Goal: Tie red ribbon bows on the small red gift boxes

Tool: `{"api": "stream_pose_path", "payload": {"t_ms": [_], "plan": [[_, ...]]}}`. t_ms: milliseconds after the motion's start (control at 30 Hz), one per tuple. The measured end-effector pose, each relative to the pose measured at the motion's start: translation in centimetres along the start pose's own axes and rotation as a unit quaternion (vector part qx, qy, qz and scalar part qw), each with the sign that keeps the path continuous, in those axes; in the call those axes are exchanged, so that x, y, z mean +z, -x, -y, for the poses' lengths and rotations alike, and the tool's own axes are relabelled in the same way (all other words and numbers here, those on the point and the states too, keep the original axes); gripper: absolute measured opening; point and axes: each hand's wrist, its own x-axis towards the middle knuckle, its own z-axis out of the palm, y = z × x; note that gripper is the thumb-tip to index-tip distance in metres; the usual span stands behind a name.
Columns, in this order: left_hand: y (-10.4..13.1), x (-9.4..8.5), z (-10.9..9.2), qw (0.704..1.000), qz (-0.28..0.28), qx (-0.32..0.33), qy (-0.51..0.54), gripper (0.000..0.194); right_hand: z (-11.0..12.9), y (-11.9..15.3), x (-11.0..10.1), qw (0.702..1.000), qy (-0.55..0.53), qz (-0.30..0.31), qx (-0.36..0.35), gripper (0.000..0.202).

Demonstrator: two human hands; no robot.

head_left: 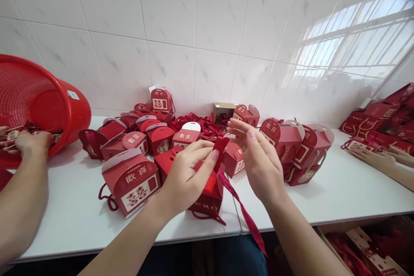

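My left hand pinches a dark red ribbon between thumb and fingers, above a red gift box near the table's front edge. A long tail of ribbon hangs past that box and over the edge. To the right, my right hand is raised with its fingers stretched out, holding nothing that I can see. The box has a cord handle lying at its front; its top is partly hidden by my left hand. Just left stands another gift box with white panels, lettering and a dark red cord.
Several gift boxes and a heap of red ribbons lie toward the tiled wall. More boxes stand right. At left, another person's hand reaches into a tipped red basket. A person's hands work far right.
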Motion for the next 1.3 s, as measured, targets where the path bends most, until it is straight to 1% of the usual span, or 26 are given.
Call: {"api": "stream_pose_path", "payload": {"t_ms": [33, 100, 167, 233, 267, 300, 333, 367, 400, 433, 500, 533, 600, 667, 733, 800, 867, 933, 1033, 1133, 1300], "plan": [[-0.2, -0.3, -0.3, 1.000, -0.015, -0.001, 0.011, 0.019, -0.3, -0.3, -0.3, 0.998, -0.035, 0.018, 0.043, 0.027], [-0.5, -0.6, -0.8, 0.999, -0.044, 0.000, 0.030, 0.012, -0.8, -0.7, -0.6, 0.984, -0.082, 0.080, 0.135, 0.029], [-1.0, -1.0, -1.2, 0.998, -0.053, -0.005, 0.040, 0.013, -1.0, -1.0, -0.6, 0.965, -0.091, 0.147, 0.198, 0.026], [-1.5, -1.2, -1.4, 0.998, -0.039, -0.011, 0.048, 0.019, -0.8, -1.3, -0.4, 0.951, -0.077, 0.204, 0.217, 0.015], [-1.7, -1.4, -1.5, 0.998, -0.029, -0.013, 0.057, 0.022, -0.5, -1.4, -0.3, 0.949, -0.064, 0.224, 0.213, 0.014], [-1.8, -1.5, -1.4, 0.997, -0.028, -0.012, 0.071, 0.022, -0.3, -1.5, -0.2, 0.948, -0.051, 0.237, 0.204, 0.018], [-1.8, -1.6, -1.3, 0.995, -0.033, -0.014, 0.088, 0.021, 0.0, -1.7, -0.2, 0.951, -0.039, 0.240, 0.191, 0.021], [-1.6, -1.6, -1.0, 0.994, -0.041, -0.019, 0.099, 0.018, 0.4, -1.8, -0.2, 0.956, -0.031, 0.232, 0.176, 0.021], [-1.1, -1.6, -0.6, 0.994, -0.049, -0.027, 0.096, 0.017, 0.8, -1.9, -0.4, 0.965, -0.025, 0.211, 0.156, 0.019], [-0.5, -1.5, -0.1, 0.995, -0.046, -0.038, 0.075, 0.019, 1.3, -1.9, -0.6, 0.974, -0.024, 0.180, 0.133, 0.016], [1.0, -1.2, 1.1, 0.998, -0.008, -0.066, -0.016, 0.030, 2.5, -1.9, -1.3, 0.991, -0.029, 0.102, 0.081, 0.013], [1.8, -1.0, 1.8, 0.994, 0.018, -0.082, -0.072, 0.032, 3.2, -1.9, -1.7, 0.996, -0.033, 0.062, 0.058, 0.010], [3.2, -0.5, 3.1, 0.981, 0.044, -0.118, -0.150, 0.031, 4.2, -1.6, -2.5, 0.999, -0.041, 0.001, 0.028, 0.004], [4.1, -0.1, 4.1, 0.974, 0.031, -0.153, -0.166, 0.026, 4.6, -1.3, -2.9, 0.998, -0.037, -0.042, 0.014, 0.007], [4.6, 0.3, 4.7, 0.974, -0.001, -0.186, -0.127, 0.024, 3.9, -0.8, -2.9, 0.998, -0.007, -0.064, 0.019, 0.009], [4.8, 0.5, 4.9, 0.972, -0.038, -0.228, -0.049, 0.027, 2.3, -0.1, -2.3, 0.996, 0.041, -0.061, 0.048, 0.011], [5.0, 0.7, 4.8, 0.960, -0.063, -0.270, 0.043, 0.034, 0.2, 0.7, -1.5, 0.991, 0.092, -0.031, 0.093, 0.019], [5.2, 0.9, 4.6, 0.945, -0.076, -0.298, 0.114, 0.038, -1.8, 1.6, -0.8, 0.981, 0.139, 0.003, 0.132, 0.027], [5.6, 1.0, 4.1, 0.927, -0.084, -0.321, 0.173, 0.038, -4.1, 2.6, -0.3, 0.966, 0.201, 0.031, 0.161, 0.031], [5.8, 1.1, 4.0, 0.920, -0.085, -0.329, 0.194, 0.038, -5.0, 3.2, -0.5, 0.958, 0.237, 0.047, 0.156, 0.030], [5.9, 1.1, 4.1, 0.912, -0.086, -0.339, 0.216, 0.042, -5.0, 3.5, -1.2, 0.955, 0.243, 0.066, 0.158, 0.028]]}}
